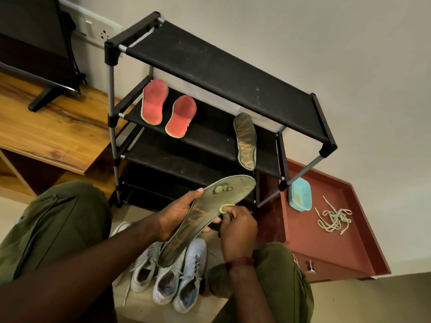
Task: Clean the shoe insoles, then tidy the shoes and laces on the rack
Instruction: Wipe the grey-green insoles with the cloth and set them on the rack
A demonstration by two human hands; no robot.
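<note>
I take the black rack point(210, 66) as my marker and go from left to right.

Left of the rack is a wooden table point(58, 131) with a TV point(35, 50) on it. On the rack's second shelf, at the left end, two red insoles point(154, 101) lie side by side. On the floor in front of the rack, white shoes point(172, 273) stand in a bunch.

Above the shoes, the left hand point(179, 215) holds a dark insole point(205, 213) from below. Its fingers are curled round the edge. The right hand point(238, 227) is at the other edge of this insole. Its fingers pinch a small yellow-green piece point(224, 208) against it. I cannot tell if that piece is a cloth or a bit of the insole.

At the right end of the rack's second shelf, another dark insole point(245, 141) leans up against the back. Right of the rack is a red-brown cabinet point(326, 252). On its top sit a blue tub point(300, 194) and a heap of loose laces point(333, 220).

I think the job is about halfway. Three insoles are set on the rack, so I guess they are done, and the one in the hands looks like the last. After that, the shoes must go up on the rack. The laces need tidying too.
</note>
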